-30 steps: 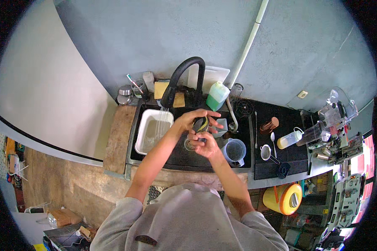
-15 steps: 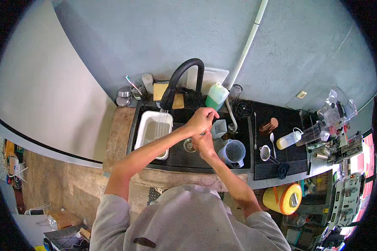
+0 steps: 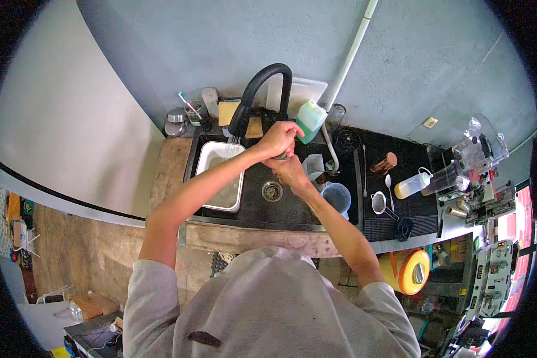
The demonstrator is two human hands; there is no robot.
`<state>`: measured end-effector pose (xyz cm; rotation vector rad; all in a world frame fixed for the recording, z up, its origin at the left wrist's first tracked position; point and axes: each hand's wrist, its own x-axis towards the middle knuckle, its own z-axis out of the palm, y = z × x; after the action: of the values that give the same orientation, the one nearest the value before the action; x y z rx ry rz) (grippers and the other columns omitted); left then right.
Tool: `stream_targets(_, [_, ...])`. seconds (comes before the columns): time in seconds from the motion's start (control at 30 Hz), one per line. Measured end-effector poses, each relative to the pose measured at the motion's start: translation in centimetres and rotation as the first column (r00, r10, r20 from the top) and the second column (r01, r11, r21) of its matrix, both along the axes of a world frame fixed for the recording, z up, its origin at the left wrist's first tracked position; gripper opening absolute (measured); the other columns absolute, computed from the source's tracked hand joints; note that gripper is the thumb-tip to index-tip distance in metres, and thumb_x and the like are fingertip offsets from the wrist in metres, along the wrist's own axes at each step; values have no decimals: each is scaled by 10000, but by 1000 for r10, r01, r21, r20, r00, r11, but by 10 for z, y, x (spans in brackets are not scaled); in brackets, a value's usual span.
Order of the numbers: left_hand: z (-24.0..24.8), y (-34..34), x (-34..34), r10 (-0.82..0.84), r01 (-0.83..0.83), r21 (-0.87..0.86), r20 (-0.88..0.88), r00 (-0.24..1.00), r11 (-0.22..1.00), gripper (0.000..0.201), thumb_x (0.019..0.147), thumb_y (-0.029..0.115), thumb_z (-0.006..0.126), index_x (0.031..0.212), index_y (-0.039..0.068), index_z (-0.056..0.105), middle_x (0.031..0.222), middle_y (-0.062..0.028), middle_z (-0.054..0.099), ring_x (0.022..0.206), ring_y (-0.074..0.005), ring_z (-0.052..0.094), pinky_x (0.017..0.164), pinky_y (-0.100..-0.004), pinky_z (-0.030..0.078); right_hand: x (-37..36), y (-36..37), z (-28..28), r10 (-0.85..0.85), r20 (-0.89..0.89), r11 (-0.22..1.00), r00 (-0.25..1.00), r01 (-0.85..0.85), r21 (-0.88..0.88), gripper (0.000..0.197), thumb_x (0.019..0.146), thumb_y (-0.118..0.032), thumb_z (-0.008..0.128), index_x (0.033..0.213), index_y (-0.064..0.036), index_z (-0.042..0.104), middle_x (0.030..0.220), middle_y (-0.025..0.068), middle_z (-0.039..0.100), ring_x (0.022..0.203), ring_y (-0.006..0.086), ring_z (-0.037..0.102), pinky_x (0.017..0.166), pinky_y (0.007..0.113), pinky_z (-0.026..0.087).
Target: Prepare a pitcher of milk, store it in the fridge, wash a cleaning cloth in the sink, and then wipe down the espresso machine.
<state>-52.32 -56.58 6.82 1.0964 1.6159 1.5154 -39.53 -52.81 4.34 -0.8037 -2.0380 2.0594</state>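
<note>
Object | held between left hand, right hand | long axis mostly hidden

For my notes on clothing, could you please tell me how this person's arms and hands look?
The left hand and right hand look ungloved. The forearms are bare, with no watch visible. The sleeves are short, plain and light grey, matching the shirt.
</note>
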Motion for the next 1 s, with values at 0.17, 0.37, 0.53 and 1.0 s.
stream_targets(0.17, [12, -12, 1, -133, 133, -3, 57, 990, 991, 286, 1065, 83, 376, 1067, -24, 642, 540, -6, 460, 447, -134, 517, 502, -354, 505, 11, 7, 18, 261, -79, 953, 962, -270, -140, 392, 823, -300, 867, 667, -137, 546, 588, -57, 491, 464, 53, 404, 430, 252, 284])
stream_targets(0.37, [10, -2, 2, -7, 7, -12, 10, 1000, 1000, 273, 1057, 79, 393, 1046, -22, 646, 542, -25, 507, 431, -145, 534, 471, -359, 484, -16, 16, -21, 69, 60, 997, 996, -70, 19, 292, 786, -234, 820, 755, -7, 639, 650, 21, 622, 546, 141, 564, 493, 346, 425])
stream_targets(0.53, [-26, 13, 4, 389, -358, 152, -398, 831, 921, 145, 970, 72, 520, 993, -13, 636, 671, -219, 660, 521, -329, 664, 568, -462, 524, -33, 19, -60, -21, -65, 957, 998, 39, 286, 336, 836, -254, 722, 915, 68, 666, 823, 200, 738, 789, 241, 721, 671, 398, 526])
stream_targets(1.0, [-51, 32, 18, 435, -480, 101, -611, 661, 872, 131, 962, 138, 530, 993, 22, 581, 810, -276, 679, 804, -501, 657, 735, -606, 520, -35, 34, -108, -136, -211, 827, 968, 228, 514, 420, 794, -365, 718, 939, 29, 698, 877, 271, 719, 904, 421, 723, 760, 486, 539])
